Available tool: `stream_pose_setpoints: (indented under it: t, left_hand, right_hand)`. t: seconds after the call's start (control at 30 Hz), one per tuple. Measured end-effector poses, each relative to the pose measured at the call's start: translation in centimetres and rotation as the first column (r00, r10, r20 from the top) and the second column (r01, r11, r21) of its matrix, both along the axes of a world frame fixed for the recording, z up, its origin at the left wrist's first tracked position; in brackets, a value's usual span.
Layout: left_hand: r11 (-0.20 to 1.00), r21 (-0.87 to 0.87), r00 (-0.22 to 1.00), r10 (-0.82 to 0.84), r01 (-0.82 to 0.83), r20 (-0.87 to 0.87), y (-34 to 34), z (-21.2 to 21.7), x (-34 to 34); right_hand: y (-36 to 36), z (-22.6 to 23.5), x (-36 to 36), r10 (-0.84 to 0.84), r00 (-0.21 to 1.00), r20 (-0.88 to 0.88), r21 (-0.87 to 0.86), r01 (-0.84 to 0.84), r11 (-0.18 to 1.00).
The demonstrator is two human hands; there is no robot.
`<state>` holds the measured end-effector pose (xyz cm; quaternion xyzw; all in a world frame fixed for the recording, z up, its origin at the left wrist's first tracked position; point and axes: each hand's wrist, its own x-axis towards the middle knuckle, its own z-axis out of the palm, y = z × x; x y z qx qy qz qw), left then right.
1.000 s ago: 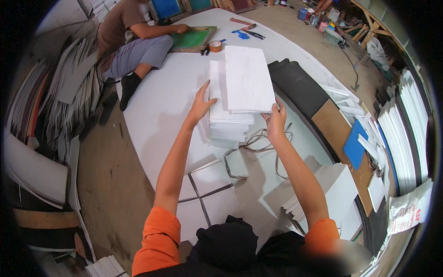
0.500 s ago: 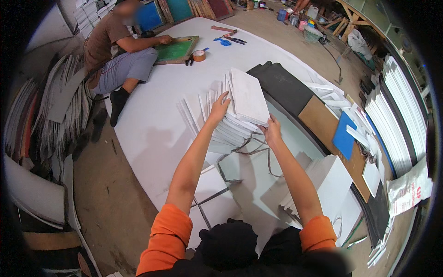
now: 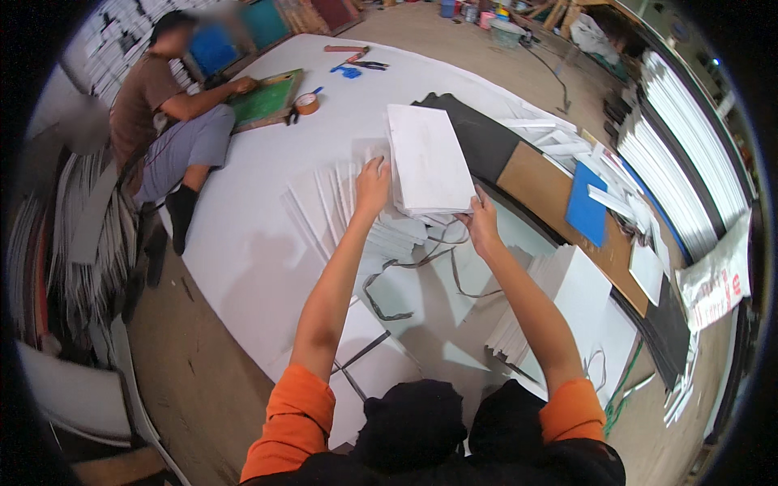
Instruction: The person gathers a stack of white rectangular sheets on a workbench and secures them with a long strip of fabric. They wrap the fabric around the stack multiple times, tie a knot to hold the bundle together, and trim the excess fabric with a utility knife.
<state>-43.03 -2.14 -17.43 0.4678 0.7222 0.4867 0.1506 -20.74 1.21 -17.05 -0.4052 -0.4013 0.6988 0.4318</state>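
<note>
A squared-up stack of white rectangular boards [image 3: 429,158] is held tilted over the white work surface. My right hand [image 3: 482,220] grips its lower right corner, thumb on the near edge. Along its left side is my left hand [image 3: 373,188], closed with curled fingers at the boards' edges; its fingertips are partly hidden. Just left of and below that hand, more white boards [image 3: 312,202] stand fanned out in a leaning row. A dark flat strap [image 3: 381,306] lies loosely looped on the surface below the held stack.
Another white board stack [image 3: 559,304] stands at right, and a bundle [image 3: 356,352] crossed by dark straps lies near me. Black sheets [image 3: 478,134], a brown board [image 3: 535,186] and a blue piece [image 3: 586,204] lie at right. At far left a person works at a green framed screen [image 3: 263,101] beside a tape roll [image 3: 306,103].
The held stack has tipped to show more of its top face, with both hands still at it. The view has shifted, so the surroundings sit further left.
</note>
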Motion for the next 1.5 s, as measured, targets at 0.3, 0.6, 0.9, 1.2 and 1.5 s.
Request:
stream_pose_setpoints:
  t: [0.3,0.6,0.9,1.2,1.5]
  left_hand:
    - [0.911,0.295,0.799,-0.399,0.289,0.449,3.0,6.3,16.4]
    - [0.735,0.137,0.557,-0.609,0.664,0.565,-3.7,6.8,32.1]
    - [0.755,-0.19,0.767,-0.558,0.628,0.317,-9.1,2.6,35.4]
    - [0.704,-0.328,0.751,-0.66,0.63,0.027,-7.4,2.0,34.3]
    - [0.768,-0.148,0.773,-0.633,0.623,-0.034,-8.8,-0.3,36.4]
  right_hand:
    - [-4.3,6.9,15.7,-0.013,0.978,0.207,0.138,-0.016,0.99]
    - [-9.2,8.0,28.9,-0.325,0.819,0.473,0.305,0.194,0.932]
    - [-15.6,1.9,31.7,-0.39,0.864,0.32,0.188,0.345,0.919]
    - [-14.2,0.4,32.4,-0.402,0.72,0.566,0.245,0.318,0.916]
    - [-16.7,-0.1,32.1,-0.447,0.605,0.659,0.241,0.393,0.887]
